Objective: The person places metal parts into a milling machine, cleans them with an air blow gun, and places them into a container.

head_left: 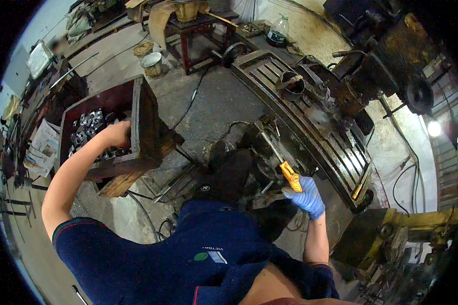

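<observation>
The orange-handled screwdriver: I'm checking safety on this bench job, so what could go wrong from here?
The right hand, in a blue glove, holds the screwdriver with its tip down among the machine's dark metal parts; it could slip. The bare left hand reaches into a wooden crate of metal parts, where edges may cut.

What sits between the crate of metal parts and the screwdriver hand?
Head view: bare concrete floor with a black cable, then dark machine parts left of the right hand.
</observation>
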### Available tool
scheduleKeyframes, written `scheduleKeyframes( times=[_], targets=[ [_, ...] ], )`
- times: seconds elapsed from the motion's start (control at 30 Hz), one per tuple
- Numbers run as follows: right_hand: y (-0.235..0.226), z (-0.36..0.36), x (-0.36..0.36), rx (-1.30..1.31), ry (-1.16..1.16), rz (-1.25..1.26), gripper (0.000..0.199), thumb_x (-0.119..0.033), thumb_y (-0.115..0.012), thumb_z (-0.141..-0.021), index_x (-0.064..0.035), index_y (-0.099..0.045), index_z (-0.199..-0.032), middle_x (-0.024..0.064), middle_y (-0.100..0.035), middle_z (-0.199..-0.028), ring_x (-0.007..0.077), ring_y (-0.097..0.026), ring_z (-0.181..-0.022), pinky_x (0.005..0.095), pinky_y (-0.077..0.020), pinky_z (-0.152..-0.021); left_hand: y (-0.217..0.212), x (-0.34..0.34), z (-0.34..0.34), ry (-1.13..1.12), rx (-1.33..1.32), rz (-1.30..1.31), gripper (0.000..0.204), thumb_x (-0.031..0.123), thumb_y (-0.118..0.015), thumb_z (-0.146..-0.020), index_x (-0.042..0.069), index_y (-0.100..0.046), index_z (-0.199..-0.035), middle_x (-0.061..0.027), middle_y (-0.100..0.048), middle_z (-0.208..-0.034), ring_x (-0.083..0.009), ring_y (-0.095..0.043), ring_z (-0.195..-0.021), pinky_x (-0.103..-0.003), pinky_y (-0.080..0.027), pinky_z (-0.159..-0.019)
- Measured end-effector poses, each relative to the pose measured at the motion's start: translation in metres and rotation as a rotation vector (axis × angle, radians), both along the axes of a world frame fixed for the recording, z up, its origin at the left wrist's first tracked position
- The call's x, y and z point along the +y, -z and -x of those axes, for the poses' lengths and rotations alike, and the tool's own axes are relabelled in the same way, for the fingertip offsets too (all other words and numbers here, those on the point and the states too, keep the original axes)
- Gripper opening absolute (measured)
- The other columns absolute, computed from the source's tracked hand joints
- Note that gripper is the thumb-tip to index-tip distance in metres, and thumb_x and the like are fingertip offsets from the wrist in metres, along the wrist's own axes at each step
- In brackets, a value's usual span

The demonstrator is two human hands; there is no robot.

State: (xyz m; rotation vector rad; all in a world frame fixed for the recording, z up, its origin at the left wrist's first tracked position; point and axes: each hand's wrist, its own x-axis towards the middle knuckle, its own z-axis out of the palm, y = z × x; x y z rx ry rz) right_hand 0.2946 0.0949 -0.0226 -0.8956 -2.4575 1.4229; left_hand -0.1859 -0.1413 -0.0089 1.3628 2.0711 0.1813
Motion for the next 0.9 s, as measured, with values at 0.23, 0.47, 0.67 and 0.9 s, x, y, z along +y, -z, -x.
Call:
scheduleKeyframes(
  times=[0.23,0.47,0.67,0.9],
  targets=[
    [0.000,-0.007,0.008,-0.091,-0.001,0.038,0.043,-0.037,-0.069,-0.071,-0.0034,-0.060,-0.097,0.0087,-0.057,-0.067,0.0132,-0.049,-0.059,0.0301,-0.0431,-0.059,-0.021,-0.004,-0.032,-0.050,0.330,0.174,0.040,0.023,-0.064,-0.064,0.009,-0.060,-0.102,-0.0179,-0.062,-0.097,-0.0338,-0.058,-0.092,-0.040,-0.047,-0.077],
    [-0.002,-0.001,0.005,0.013,0.003,0.028,0.041,-0.034,-0.070,-0.071,-0.0035,-0.060,-0.096,0.0070,-0.058,-0.067,0.0114,-0.049,-0.060,0.0291,-0.0430,-0.059,-0.017,0.009,-0.016,0.061,0.278,0.349,0.045,0.020,-0.069,-0.062,0.012,-0.057,-0.104,-0.0155,-0.062,-0.096,-0.0332,-0.059,-0.089,-0.039,-0.047,-0.076],
    [-0.003,-0.005,0.003,-0.063,0.058,0.144,0.035,-0.030,-0.069,-0.071,-0.0026,-0.060,-0.091,0.0034,-0.055,-0.065,0.0093,-0.048,-0.060,0.0278,-0.0417,-0.057,-0.003,-0.014,-0.013,-0.149,0.281,0.000,0.035,0.024,-0.064,-0.064,-0.002,-0.058,-0.087,-0.0216,-0.061,-0.086,-0.0348,-0.059,-0.087,-0.041,-0.047,-0.073],
    [0.006,-0.001,0.000,0.028,0.062,0.108,0.031,-0.030,-0.070,-0.070,-0.0034,-0.054,-0.071,-0.0013,-0.047,-0.055,0.0072,-0.042,-0.052,0.0252,-0.0354,-0.049,-0.008,-0.013,-0.023,-0.058,0.296,0.120,0.034,0.022,-0.065,-0.062,0.003,-0.061,-0.090,-0.0190,-0.061,-0.090,-0.0348,-0.058,-0.088,-0.041,-0.047,-0.075]
  ],
)
